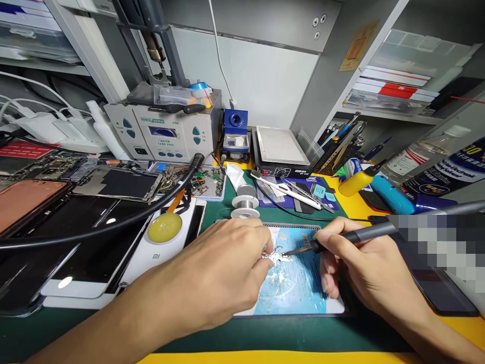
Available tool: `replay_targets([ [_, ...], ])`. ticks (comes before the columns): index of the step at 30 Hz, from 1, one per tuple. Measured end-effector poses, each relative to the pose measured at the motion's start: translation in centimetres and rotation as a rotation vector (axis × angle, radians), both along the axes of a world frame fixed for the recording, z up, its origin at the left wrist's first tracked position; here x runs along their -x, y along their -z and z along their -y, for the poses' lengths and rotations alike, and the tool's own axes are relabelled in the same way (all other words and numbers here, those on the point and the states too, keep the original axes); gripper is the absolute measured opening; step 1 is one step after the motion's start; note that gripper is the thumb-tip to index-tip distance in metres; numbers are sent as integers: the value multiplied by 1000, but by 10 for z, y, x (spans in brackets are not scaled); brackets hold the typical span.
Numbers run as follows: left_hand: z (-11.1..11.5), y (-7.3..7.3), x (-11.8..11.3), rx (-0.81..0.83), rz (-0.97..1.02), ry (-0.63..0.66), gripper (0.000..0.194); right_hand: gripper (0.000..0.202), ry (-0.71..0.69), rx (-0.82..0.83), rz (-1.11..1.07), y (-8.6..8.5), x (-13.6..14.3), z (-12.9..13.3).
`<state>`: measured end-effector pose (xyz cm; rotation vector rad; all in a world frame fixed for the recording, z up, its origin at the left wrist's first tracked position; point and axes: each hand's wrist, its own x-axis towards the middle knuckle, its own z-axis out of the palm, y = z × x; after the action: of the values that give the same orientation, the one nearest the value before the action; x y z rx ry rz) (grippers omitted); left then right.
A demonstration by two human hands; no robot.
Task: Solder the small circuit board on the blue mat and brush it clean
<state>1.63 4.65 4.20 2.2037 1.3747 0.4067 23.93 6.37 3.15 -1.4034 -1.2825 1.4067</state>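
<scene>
My left hand (222,270) has thumb and index finger pinched on the left edge of a small, irregular silvery circuit board (279,257), just above or against the blue-and-white pad (299,290); I cannot tell whether the board rests on it. My right hand (358,253) is closed pen-fashion around the soldering iron (379,231), the tip brought in from the right to the board's upper side. Whether it touches metal or sits just over it is too small to tell.

So, as I judge it, the setting-up is done and I am in the midst of the iron work: the board is pinned, the iron is at it. I cannot make out any finished joint, nor how many spots need heat. The board is not yet let go and the iron is out of its holder, so the spot under the tip looks unfinished. The solder spool (245,206) stands beyond my left hand, at the pad's far edge, with neither hand on it.
</scene>
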Motion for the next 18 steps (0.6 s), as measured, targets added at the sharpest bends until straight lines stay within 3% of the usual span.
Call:
replay_targets([
  [18,0,0,1,-30,-1,-7,16,37,15,-11,9,-1,1,1],
])
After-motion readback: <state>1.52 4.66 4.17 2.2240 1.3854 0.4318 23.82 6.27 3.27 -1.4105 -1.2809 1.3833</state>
